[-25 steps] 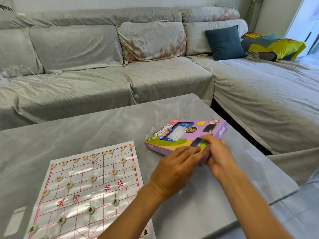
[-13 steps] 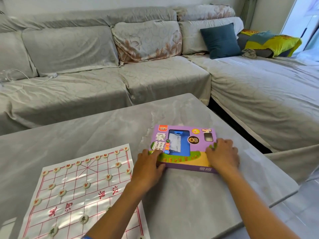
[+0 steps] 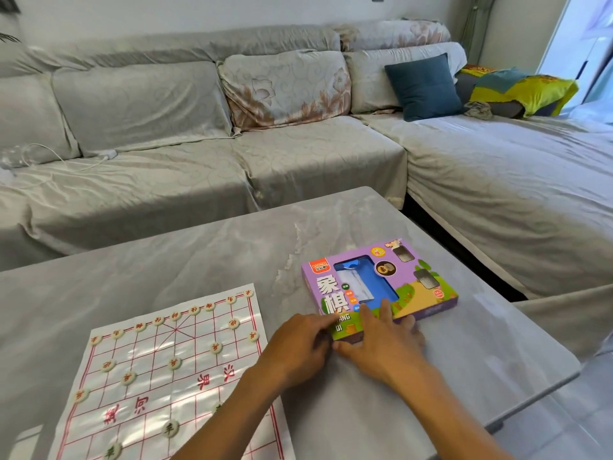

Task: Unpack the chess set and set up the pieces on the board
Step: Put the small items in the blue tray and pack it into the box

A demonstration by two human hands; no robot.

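Observation:
The purple chess box lies flat on the grey table, right of the board. My left hand grips the box's near left corner with curled fingers. My right hand rests on the lid's near end with straight, spread fingers. The white plastic board with red lines is spread at the near left. Several round cream pieces stand on its line crossings. My left forearm crosses the board's near right corner.
A grey covered corner sofa wraps round the table's far and right sides. On it are a blue cushion, a yellow blanket and a white cable. The table's right edge is near the box.
The box has turned so one short end points at me. My hands have come together from its two sides to its near left corner.

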